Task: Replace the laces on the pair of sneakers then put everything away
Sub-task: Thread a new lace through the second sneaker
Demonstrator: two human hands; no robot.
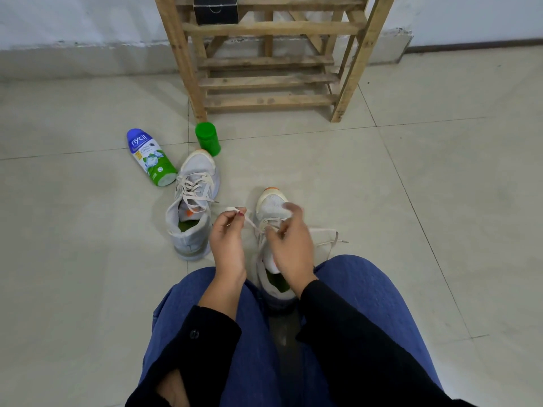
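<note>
Head view looks down over my knees to a floor (pixel 440 186) of large pale tiles with thin dark joints. I sit with blue trousers (pixel 367 289) and black sleeves (pixel 352 333) filling the lower part of the picture.

Between my knees stands the near sneaker (pixel 273 205), white-grey with an orange tip at the toe and a green insole, toe pointing away from me. My left hand (pixel 227 239) pinches the end of a cream lace (pixel 232 209) between thumb and fingertips and holds it up to the left of the shoe; the lace runs from there across to the eyelets. My right hand (pixel 289 245) is over the shoe's tongue with its fingers curled at the lacing, one finger reaching towards the toe; it is blurred, so I cannot tell whether it grips the lace or only touches it. A loose loop of lace (pixel 329 239) lies on the tiles just right of the shoe.

The second sneaker (pixel 194 201) stands to the left, apart from the first, laced, its ends lying slack across the tongue. Just beside its toe lies a blue, white and green bottle (pixel 150 158) marked "nycil", on its side, and a green cylindrical container (pixel 208 138) stands upright.

Beyond them a rough wooden rack (pixel 264 80) with slatted shelves stands against a whitish wall (pixel 73 19). A black box (pixel 216 8) sits on an upper shelf.
</note>
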